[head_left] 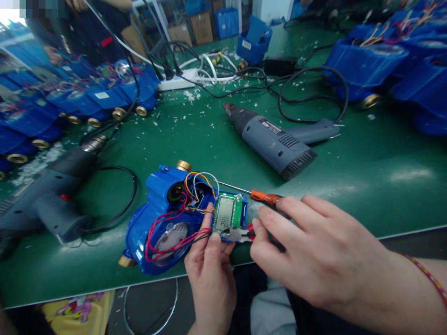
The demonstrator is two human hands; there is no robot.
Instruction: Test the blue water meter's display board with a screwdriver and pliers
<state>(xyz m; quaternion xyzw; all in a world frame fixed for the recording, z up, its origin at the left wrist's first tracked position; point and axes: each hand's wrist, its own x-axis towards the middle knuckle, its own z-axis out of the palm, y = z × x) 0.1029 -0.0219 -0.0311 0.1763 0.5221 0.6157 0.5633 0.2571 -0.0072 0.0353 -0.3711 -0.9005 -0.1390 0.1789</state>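
"Green LCD circuit board (239, 215): where, from the right hand's (307, 244) grip?"

"Just left, by the bench's (167, 135) front edge. Left hand (209, 267) is nearer, its grip closed on the board, thumb against red wires (149, 239)."

"And the right grip?"

"Curled closed round cutting pliers (239, 234), which lie along the board's near edge, pointing left towards that thumb. Whether their jaws touch wire, I can't tell."

"How does the board look?"

"Grey display (225, 215), dark digits, long axis running away from the front edge; wires loop to the blue water meter (138, 244)."
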